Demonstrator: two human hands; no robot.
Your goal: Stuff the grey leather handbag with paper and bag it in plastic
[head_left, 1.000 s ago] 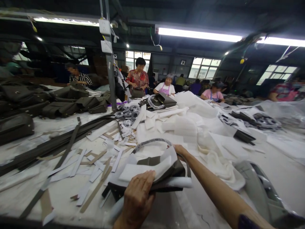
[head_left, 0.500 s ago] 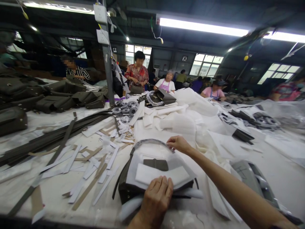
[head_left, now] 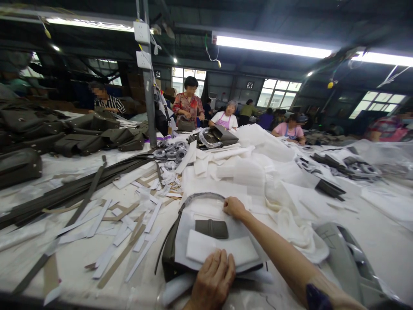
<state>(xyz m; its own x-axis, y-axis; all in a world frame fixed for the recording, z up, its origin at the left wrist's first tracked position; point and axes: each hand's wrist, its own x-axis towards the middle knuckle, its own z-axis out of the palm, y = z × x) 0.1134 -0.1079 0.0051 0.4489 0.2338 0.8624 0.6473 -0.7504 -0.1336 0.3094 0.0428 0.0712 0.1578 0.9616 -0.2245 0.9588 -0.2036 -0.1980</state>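
Observation:
A dark olive handbag (head_left: 169,256) lies at the front of the table under a white sheet. Its curved handle (head_left: 201,196) is wrapped in clear film and arches away from me. My right hand (head_left: 235,208) is closed at the right side of this handle. My left hand (head_left: 214,275) lies flat, fingers a little apart, on the near edge of a folded white foam pad (head_left: 222,247) on the bag. Just beyond the pad, a small dark flap (head_left: 211,228) shows. A rolled piece of pale padding (head_left: 177,287) sticks out below the bag.
Paper and card strips (head_left: 121,234) litter the table left of the bag, beside long dark straps (head_left: 80,189). Dark bags (head_left: 80,140) pile up at far left. White foam sheets (head_left: 245,168) heap beyond. A grey moulded piece (head_left: 342,258) lies right. Several people work behind.
My right hand has shifted slightly left and nearer, its fingers now curled more tightly at the handle. My left hand stays on the pad, a little lower in view.

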